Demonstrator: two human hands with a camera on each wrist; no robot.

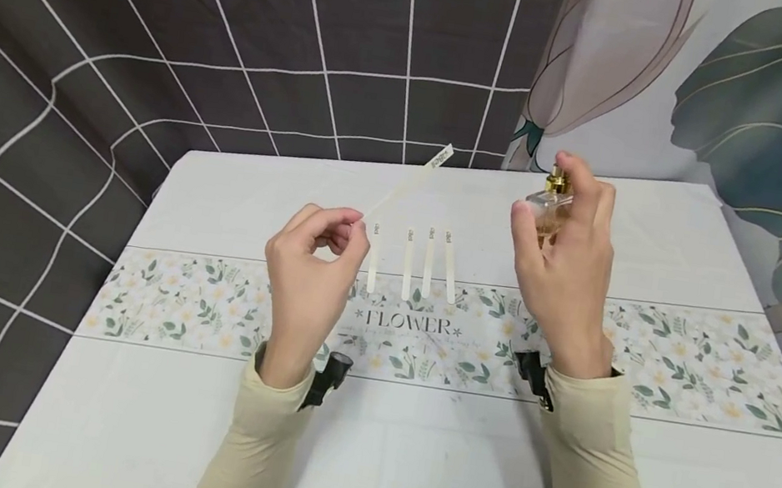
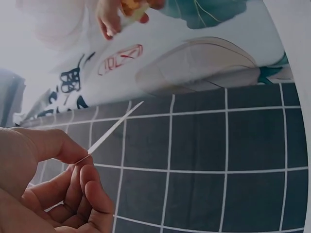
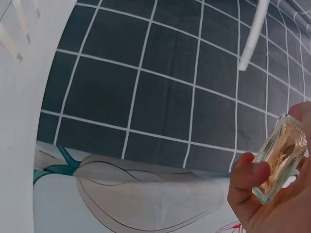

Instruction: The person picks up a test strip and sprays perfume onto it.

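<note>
My left hand [image 1: 313,266] pinches the lower end of a white paper test strip [image 1: 437,158] between thumb and forefinger. The strip slants up to the right, and small print shows at its far end. In the left wrist view the strip [image 2: 115,127] appears nearly edge-on. My right hand [image 1: 573,280] grips a clear glass perfume bottle [image 1: 545,208] with a gold spray neck, the forefinger on its top. Amber liquid shows through the bottle [image 3: 281,155] in the right wrist view. Between the strip's tip and the bottle lies a gap.
Several more paper strips [image 1: 408,268] lie side by side on the white table [image 1: 403,465], just above the word FLOWER on a floral band [image 1: 185,302]. Behind the table hang a dark grid-patterned cloth [image 1: 362,29] and a flower-printed cloth [image 1: 617,50].
</note>
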